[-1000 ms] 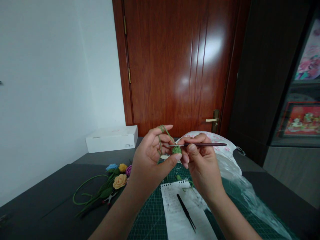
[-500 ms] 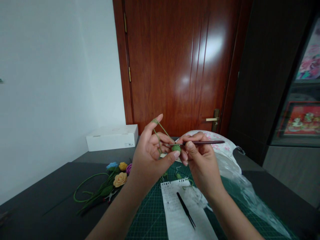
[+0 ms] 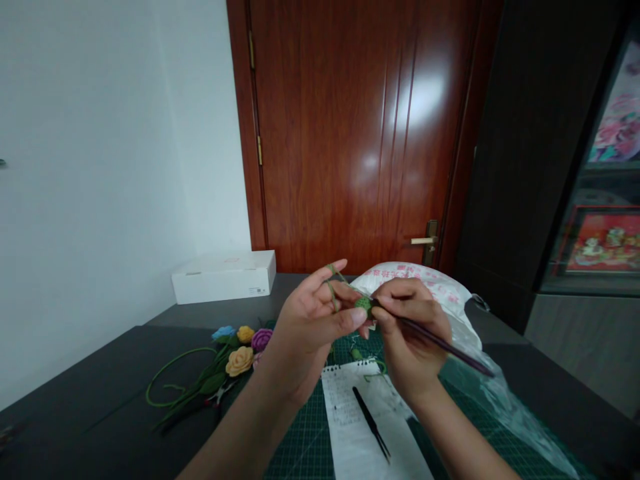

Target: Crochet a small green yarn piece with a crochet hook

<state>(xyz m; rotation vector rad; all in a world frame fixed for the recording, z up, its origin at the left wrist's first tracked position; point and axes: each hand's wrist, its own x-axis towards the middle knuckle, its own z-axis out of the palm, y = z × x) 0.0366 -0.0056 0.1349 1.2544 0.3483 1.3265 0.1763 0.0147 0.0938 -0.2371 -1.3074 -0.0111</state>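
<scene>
My left hand (image 3: 310, 320) is half open, its raised forefinger carrying a loop of green yarn (image 3: 332, 280) while my thumb presses against the small green crocheted piece (image 3: 364, 305), which sits between my two hands above the far part of the table. My right hand (image 3: 413, 333) is curled closed, its thumb and fingers gripping a slim dark crochet hook (image 3: 445, 343) close to its tip, at the piece. The hook's shaft slants down toward the near right. Below my hands lie a green cutting mat (image 3: 300, 433), a sheet of paper (image 3: 345, 420), and black tweezers (image 3: 371, 423) on the paper.
</scene>
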